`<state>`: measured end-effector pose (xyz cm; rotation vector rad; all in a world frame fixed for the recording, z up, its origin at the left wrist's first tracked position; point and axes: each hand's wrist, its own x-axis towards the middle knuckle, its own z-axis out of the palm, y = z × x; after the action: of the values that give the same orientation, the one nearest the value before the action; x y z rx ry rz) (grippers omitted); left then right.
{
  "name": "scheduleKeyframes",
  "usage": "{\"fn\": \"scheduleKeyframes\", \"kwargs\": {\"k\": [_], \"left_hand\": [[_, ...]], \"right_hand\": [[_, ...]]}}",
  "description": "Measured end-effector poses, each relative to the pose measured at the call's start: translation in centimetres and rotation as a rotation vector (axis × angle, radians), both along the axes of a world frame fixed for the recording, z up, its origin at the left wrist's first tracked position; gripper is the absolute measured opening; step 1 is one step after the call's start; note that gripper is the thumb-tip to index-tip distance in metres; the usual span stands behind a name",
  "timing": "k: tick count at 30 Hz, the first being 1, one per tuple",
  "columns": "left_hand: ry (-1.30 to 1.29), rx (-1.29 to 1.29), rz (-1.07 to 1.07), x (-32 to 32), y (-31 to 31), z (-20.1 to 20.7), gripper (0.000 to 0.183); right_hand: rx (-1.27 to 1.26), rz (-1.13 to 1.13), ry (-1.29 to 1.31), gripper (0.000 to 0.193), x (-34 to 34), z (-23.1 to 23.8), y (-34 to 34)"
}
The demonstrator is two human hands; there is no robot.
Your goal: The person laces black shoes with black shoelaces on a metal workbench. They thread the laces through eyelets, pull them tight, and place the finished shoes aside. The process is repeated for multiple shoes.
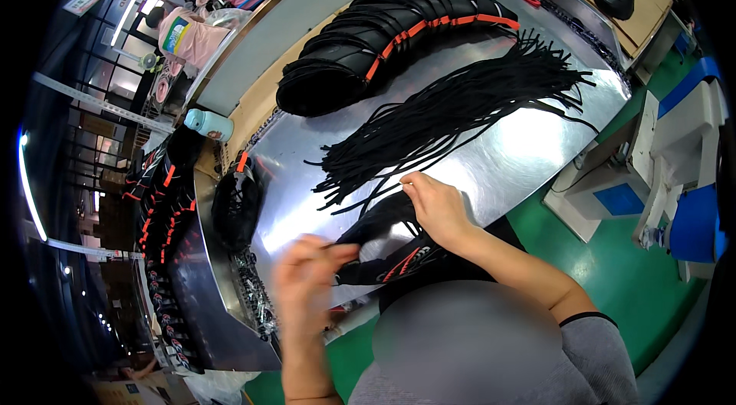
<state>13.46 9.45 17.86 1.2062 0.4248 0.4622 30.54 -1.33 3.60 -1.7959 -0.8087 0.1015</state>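
A shiny metal surface [291, 156] slants across the middle of the frame, bright with reflected light. Green floor [575, 271] shows at the right, beside a white-and-blue machine [613, 194]. Light strips glow at far left, and two people in pink sit at upper left, beyond a light blue bottle [209, 125].

A black shoe upper [376, 271] with red lines on its side lies at lower center, between the hands. Its long axis runs from lower left up toward the right; which end is the toe I cannot tell. The left hand [307, 267] is blurred at its left end, so the state of those fingers cannot be told. The right hand [438, 209] is over its right end, fingertips pressed together; whether they pinch a lace is unclear.

Above lies a bundle of black laces [452, 110], slanting likewise; farther up, a curved row of black uppers [399, 33].
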Motion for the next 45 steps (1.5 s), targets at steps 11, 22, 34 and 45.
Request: {"fn": "scheduleKeyframes", "kwargs": {"k": [11, 22, 34, 45], "left_hand": [[0.493, 1.408, 0.148, 1.5, -5.1, -7.8, 0.017], [0.66, 1.349, 0.093, 2.3, -4.2, -7.8, 0.03], [0.628, 1.344, 0.068, 2.7, -3.6, -8.1, 0.029], [0.378, 1.329, 0.005, 2.0, -5.5, -9.0, 0.023]], "right_hand": [[0.269, 0.162, 0.501, 0.021, 1.2, 1.0, -3.2], [0.016, 0.391, 0.496, 0.017, -3.9, 0.9, -7.4], [-0.165, 0.431, 0.294, 0.017, -3.4, 2.0, -7.0], [-0.451, 0.327, -0.126, 0.02, -5.3, 2.1, -4.1]]}}
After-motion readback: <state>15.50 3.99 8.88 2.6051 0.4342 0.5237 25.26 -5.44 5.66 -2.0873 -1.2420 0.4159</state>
